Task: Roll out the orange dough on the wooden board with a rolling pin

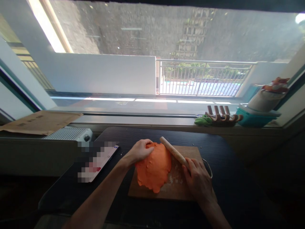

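A flattened sheet of orange dough (153,168) with an uneven edge lies over the left part of a wooden cutting board (181,187). My left hand (141,150) grips the dough's upper left edge, thumb on top and fingers curled past the rim. In my right hand (197,175) is the near end of a pale wooden rolling pin (173,150), fingers closed round it. The pin slants up to the left, its far end by the dough's upper right edge. White flour dusts the board between the dough and my right hand.
A phone (101,163) lies on the dark table (228,171) at the left. Behind it are a radiator (73,133) and a cardboard piece (40,122). On the windowsill stand a brown rack (221,116), a green cloth (203,120) and a teal container (256,116).
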The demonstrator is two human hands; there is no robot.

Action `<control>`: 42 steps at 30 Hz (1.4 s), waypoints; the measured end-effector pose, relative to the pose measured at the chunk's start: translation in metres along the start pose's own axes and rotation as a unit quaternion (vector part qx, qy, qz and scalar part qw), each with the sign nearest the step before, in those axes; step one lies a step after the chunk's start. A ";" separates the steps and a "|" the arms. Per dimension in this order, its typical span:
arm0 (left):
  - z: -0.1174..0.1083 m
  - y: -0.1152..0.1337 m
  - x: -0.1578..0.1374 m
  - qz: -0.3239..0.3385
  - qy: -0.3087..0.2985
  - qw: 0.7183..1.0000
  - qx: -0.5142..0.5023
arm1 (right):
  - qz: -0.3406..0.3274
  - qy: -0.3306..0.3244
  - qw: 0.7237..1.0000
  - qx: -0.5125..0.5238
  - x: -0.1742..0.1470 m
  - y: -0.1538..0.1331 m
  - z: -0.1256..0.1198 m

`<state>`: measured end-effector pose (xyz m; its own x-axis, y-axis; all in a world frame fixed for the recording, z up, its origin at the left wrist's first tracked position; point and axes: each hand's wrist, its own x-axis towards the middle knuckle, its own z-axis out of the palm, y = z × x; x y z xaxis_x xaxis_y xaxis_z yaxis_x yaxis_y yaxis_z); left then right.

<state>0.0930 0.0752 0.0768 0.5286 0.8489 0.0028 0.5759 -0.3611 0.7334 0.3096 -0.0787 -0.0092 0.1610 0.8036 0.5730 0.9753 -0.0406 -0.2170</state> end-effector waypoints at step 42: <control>0.058 -0.030 -0.115 0.239 0.195 0.939 0.154 | 0.032 -0.043 0.999 -0.007 -0.001 0.001 -0.002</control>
<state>0.0513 -0.0341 0.0148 0.5384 0.6161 0.5749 0.5153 -0.7806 0.3538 0.3101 -0.0809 -0.0085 0.2104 0.8468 0.4886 0.9654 -0.1011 -0.2405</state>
